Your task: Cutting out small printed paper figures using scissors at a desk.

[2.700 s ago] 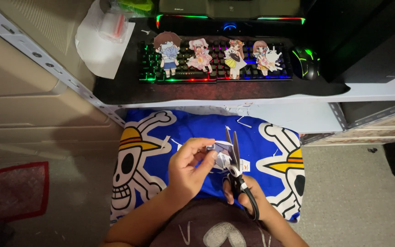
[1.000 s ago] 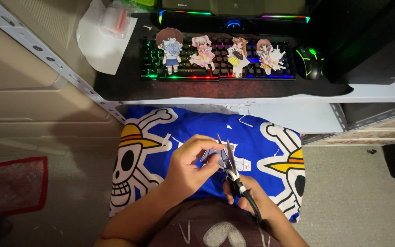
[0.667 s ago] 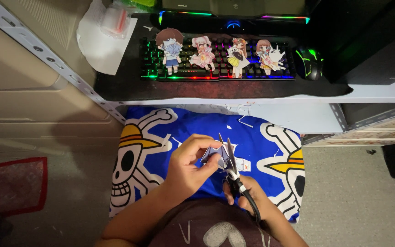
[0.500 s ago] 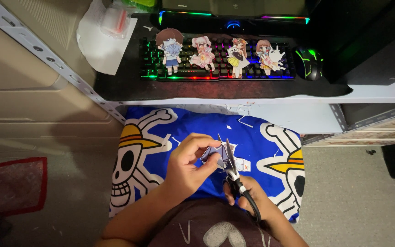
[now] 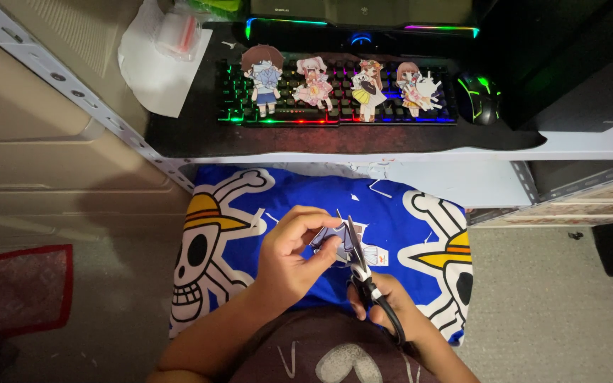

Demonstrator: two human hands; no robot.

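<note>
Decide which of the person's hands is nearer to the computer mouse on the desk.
The right hand, gripping the scissors, lies below the mouse and slightly left of it. The left hand, pinching the paper cutout, is farther left.

A white desk shelf (image 5: 462, 152) runs across the top, carrying a dark mat (image 5: 193, 131) and a keyboard (image 5: 335, 106) glowing in rainbow colours. Beside it sits a black mouse (image 5: 478, 98) lit green. Grey carpet (image 5: 548, 305) covers the floor, a red mat (image 5: 15, 291) lies at left, and beige drawers (image 5: 44, 163) stand behind a perforated metal rail (image 5: 86, 99).
</note>
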